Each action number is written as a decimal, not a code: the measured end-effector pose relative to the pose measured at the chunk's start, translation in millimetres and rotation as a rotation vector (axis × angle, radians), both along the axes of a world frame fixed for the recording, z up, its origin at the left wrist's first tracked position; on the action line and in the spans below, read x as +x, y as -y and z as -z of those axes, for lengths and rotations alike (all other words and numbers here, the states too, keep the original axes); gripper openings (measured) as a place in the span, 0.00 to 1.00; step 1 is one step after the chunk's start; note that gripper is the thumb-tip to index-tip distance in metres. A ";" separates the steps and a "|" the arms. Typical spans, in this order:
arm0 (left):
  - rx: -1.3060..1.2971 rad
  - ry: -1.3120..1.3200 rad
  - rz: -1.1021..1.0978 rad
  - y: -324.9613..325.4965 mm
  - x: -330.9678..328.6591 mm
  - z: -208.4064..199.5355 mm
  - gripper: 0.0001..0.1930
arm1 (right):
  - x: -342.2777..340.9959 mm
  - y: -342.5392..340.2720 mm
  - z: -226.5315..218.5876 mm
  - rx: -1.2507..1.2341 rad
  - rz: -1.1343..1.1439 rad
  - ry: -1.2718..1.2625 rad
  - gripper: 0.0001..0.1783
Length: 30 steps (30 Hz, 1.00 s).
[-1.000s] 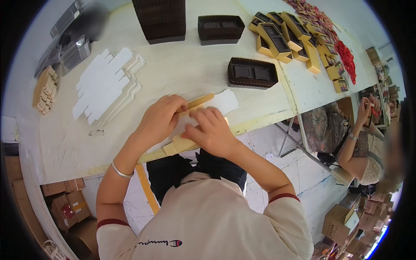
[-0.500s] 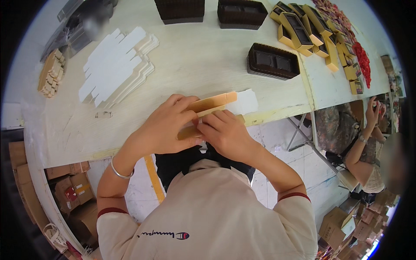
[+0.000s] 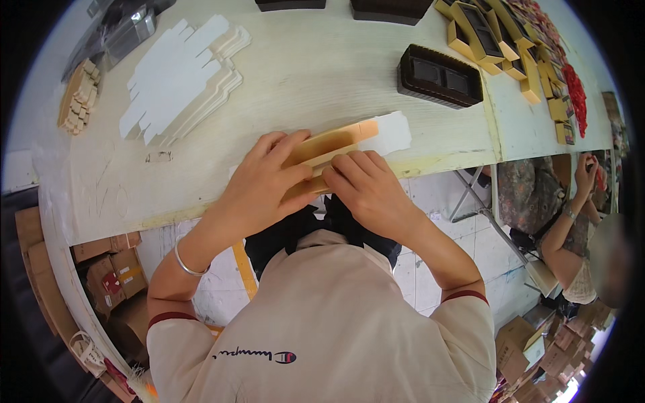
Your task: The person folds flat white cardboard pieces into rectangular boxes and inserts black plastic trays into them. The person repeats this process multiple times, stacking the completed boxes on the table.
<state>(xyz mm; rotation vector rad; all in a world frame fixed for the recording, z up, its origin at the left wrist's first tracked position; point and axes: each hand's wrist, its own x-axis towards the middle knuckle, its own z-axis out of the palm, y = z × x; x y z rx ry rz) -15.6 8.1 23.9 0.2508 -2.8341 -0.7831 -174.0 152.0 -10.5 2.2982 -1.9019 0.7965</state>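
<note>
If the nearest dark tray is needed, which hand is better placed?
Probably the right hand: the dark tray lies beyond it, toward the right. The left hand is farther away; both hold the gold carton.

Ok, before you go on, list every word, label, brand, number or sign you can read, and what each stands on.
Beige shirt: dark script lettering beside a small emblem; a brand mark, so I won't quote it.
Cardboard box, lower right: faint print, too small to read.
White bag, lower left: dark marks, too small to read.
Gold carton in the hands: no lettering visible.
</note>
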 end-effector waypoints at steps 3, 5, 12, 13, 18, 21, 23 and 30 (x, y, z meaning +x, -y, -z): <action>-0.048 -0.043 -0.056 -1.3 -0.3 6.7 0.09 | -3.2 12.9 -8.2 0.099 0.015 0.002 0.06; -0.030 -0.042 -0.109 1.9 -3.1 13.4 0.08 | -6.8 20.1 -5.8 0.110 0.030 0.044 0.06; -0.138 -0.013 -0.201 -2.0 -4.9 11.9 0.09 | -58.8 -7.1 -20.5 0.166 0.225 -0.010 0.10; -0.137 0.030 -0.229 -3.9 -4.1 10.8 0.09 | -55.5 -14.0 -23.5 0.126 0.300 -0.082 0.14; -0.065 0.144 -0.289 -19.3 -14.1 4.1 0.10 | -10.3 -1.1 -15.3 0.038 -0.050 0.267 0.32; 0.134 0.184 -0.241 -12.2 -7.7 4.9 0.16 | -7.1 6.4 0.1 0.126 -0.128 0.350 0.27; 0.401 0.172 -0.115 0.0 5.3 -8.5 0.23 | -18.0 1.6 -2.6 0.172 -0.157 0.470 0.26; 0.152 0.119 0.173 22.6 19.2 -6.4 0.32 | -25.4 -4.4 -3.7 0.137 -0.193 0.319 0.19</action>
